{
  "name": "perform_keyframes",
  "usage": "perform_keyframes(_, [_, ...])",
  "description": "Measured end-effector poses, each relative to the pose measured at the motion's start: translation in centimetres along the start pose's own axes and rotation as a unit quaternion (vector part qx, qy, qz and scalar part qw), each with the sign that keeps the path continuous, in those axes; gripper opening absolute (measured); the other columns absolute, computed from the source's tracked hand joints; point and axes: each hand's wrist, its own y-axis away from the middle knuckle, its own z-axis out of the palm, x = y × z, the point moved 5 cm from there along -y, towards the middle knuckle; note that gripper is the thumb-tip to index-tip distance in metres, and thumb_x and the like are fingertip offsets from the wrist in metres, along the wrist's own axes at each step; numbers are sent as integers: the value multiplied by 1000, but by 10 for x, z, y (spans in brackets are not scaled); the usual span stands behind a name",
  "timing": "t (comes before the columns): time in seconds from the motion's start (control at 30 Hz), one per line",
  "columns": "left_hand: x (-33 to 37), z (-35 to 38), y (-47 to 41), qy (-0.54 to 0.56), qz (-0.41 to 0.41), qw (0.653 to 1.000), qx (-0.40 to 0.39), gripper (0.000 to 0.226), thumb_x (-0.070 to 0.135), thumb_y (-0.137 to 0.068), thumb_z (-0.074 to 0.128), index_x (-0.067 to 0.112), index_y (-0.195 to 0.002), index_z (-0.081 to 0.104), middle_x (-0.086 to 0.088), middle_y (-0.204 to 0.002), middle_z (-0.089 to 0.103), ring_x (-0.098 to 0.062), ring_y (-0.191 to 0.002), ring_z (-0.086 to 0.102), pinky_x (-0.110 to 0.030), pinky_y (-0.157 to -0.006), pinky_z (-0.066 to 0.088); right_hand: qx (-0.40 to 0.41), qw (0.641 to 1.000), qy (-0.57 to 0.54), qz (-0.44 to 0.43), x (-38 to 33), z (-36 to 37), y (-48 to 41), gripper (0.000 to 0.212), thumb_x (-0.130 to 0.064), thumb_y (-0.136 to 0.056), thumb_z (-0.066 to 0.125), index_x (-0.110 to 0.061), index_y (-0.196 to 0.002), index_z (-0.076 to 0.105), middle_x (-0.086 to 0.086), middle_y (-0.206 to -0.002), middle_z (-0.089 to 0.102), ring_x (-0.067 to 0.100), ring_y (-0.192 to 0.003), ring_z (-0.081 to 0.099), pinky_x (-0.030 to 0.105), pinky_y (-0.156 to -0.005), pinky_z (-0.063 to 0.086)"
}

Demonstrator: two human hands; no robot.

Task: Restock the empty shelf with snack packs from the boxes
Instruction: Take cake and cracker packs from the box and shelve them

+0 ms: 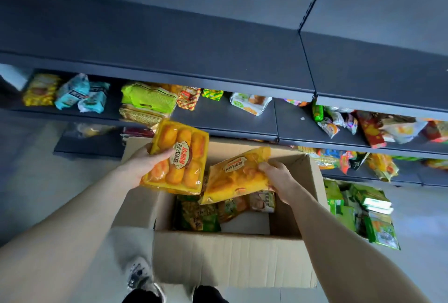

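The left hand [143,164] grips a cake tray [179,157], right hand [278,176] apparently pinches yellow pack [237,179]

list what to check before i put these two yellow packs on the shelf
1. Left hand grip on the yellow tray pack: ok, thumb and fingers clamp its edge.
2. Right hand grip on the second yellow pack: cannot tell, held at one end only.
3. Second yellow pack clear of the box: not ok, it hangs tilted over the opening.
4. Bare spot on the shelf: ok, gap beside the white pack.
5. Stock left in the box: ok, green packs lie inside.
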Motion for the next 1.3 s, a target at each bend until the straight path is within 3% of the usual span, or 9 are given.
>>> perform_keyframes(0.17, [38,-65,33,18,56,998,19,99,65,-42,90,26,-127,60,-5,-113,72,-29,-103,69,-50,-90,55,-25,995,41,-90,-57,34,33,92,-22,-88,74,-45,-154,15,-6,-138,47,19,-115,58,32,-82,52])
perform_keyframes(0.27, [67,-112,57,15,106,994,21,80,58,-54,89,28,-122,59,-2,-109,71,-26,-102,68,-43,-85,56,-48,985,70,-148,-98,66,59,75,-3,-94,62,-49,-147,34,0,-125,66,5,-89,66,20,-63,47])
perform_keyframes(0.4, [97,-196,89,4,144,988,47,56,47,-73,79,28,-121,59,-1,-109,71,-23,-98,68,-38,-77,56,-52,975,86,-200,-162,125,99,53,-1,-93,60,-48,-116,66,11,-117,70,27,-100,70,42,-85,57])
perform_keyframes(0.57, [135,-306,134,-5,223,972,73,67,45,-67,83,18,-124,61,-6,-106,74,-18,-82,74,-33,-62,60,-30,950,104,-294,-245,207,154,37,5,-94,58,-22,-118,67,12,-93,74,16,-76,73,22,-59,53])
perform_keyframes(0.73, [176,-396,178,7,325,938,122,91,40,-69,79,36,-147,34,6,-126,58,-14,-100,64,-36,-76,56,-23,916,135,-378,-324,281,204,22,-7,-88,73,-23,-104,71,13,-91,71,11,-70,69,31,-65,59])
perform_keyframes(0.8, [190,-424,193,-3,367,922,125,84,31,-79,77,49,-146,30,16,-126,51,-6,-101,58,-34,-78,55,-22,895,150,-419,-357,305,226,19,-14,-84,79,-24,-99,73,22,-97,71,20,-77,66,45,-77,58])
perform_keyframes(0.97, [230,-476,224,-50,419,899,116,40,20,-91,68,44,-122,59,0,-138,52,-26,-110,63,-48,-84,59,-28,859,119,-498,-442,345,268,17,-9,-83,78,-15,-97,70,4,-91,71,9,-70,70,22,-63,58])
perform_keyframes(1.13, [279,-526,258,-42,457,875,155,37,23,-91,69,42,-122,62,3,-128,59,-22,-107,66,-41,-78,61,-34,828,82,-553,-522,375,288,19,-12,-80,80,-24,-91,70,10,-102,72,24,-91,71,37,-80,61])
perform_keyframes(1.3, [327,-579,273,-14,493,849,188,49,16,-91,68,38,-132,53,2,-119,63,-16,-90,70,-30,-62,60,-46,811,18,-583,-588,405,286,20,-15,-81,79,-26,-93,68,10,-105,72,19,-85,73,31,-67,62])
